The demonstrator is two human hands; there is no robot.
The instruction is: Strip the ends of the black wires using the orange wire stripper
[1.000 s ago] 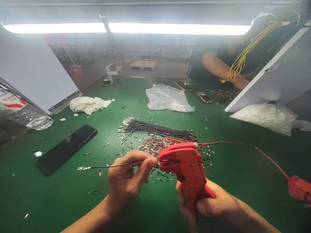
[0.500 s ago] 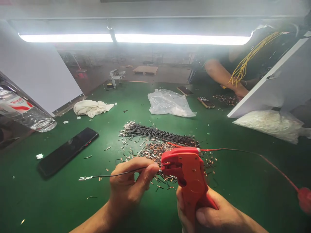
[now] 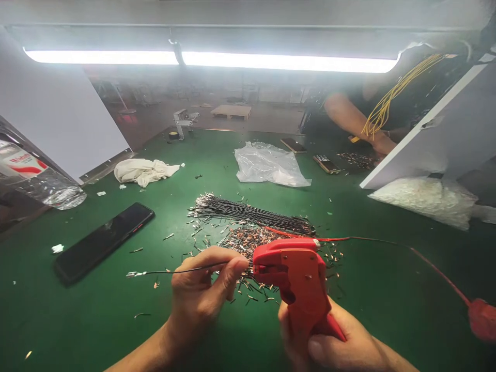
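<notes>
My left hand [image 3: 203, 294] pinches a thin black wire [image 3: 163, 272] between thumb and fingertips. A silvery metal terminal [image 3: 135, 275] is on the wire's left end, pointing away from the fingers. Its other end lies toward the jaws of a red wire stripper [image 3: 304, 274]; whether it sits inside them I cannot tell. Wrapped around the stripper's handles is my right hand [image 3: 344, 338]. Just beyond the tool lies a heap of wire clippings [image 3: 242, 238], partly hidden by it. Behind that rests a bundle of black wires [image 3: 251, 213] with metal terminals at the left.
A phone [image 3: 104, 243] and white cloth [image 3: 145, 171] lie left, near a plastic bottle [image 3: 34, 170]. Farther back is a clear plastic bag [image 3: 269, 164]. At right stand a white panel [image 3: 437, 124] and a filled bag [image 3: 426, 199]. Another person's arm [image 3: 349, 116] is beyond.
My left hand and the wire have shifted slightly left, away from the stripper. The stripper's jaws look more closed than before, and the whole view has drifted a little.
</notes>
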